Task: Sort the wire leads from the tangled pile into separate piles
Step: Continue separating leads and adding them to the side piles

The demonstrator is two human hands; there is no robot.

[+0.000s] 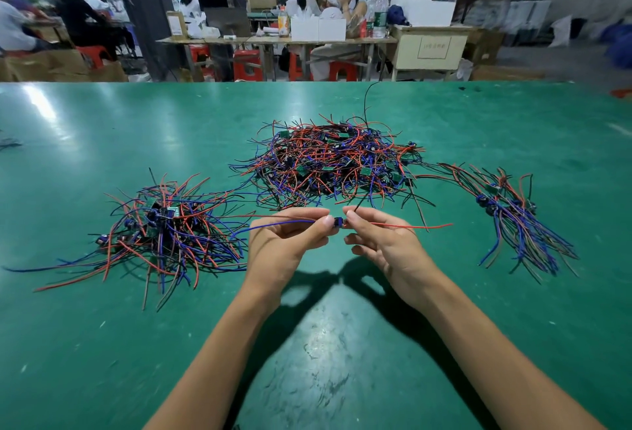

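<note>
1. We see the left hand (284, 241) and the right hand (383, 241) raised together above the green table (102, 344), just in front of the tangled pile (328, 162).
2. Both hands pinch one wire lead (338, 222) at its small dark module, thumb and forefinger pressed on it from either side.
3. Its blue wire runs left past the left hand; its red wire runs right past the right hand.
4. A loose sorted pile (164, 224) lies to the left.
5. A neater bundle (509, 214) lies to the right, wires roughly aligned.
6. Both sit well apart from the hands.
</note>
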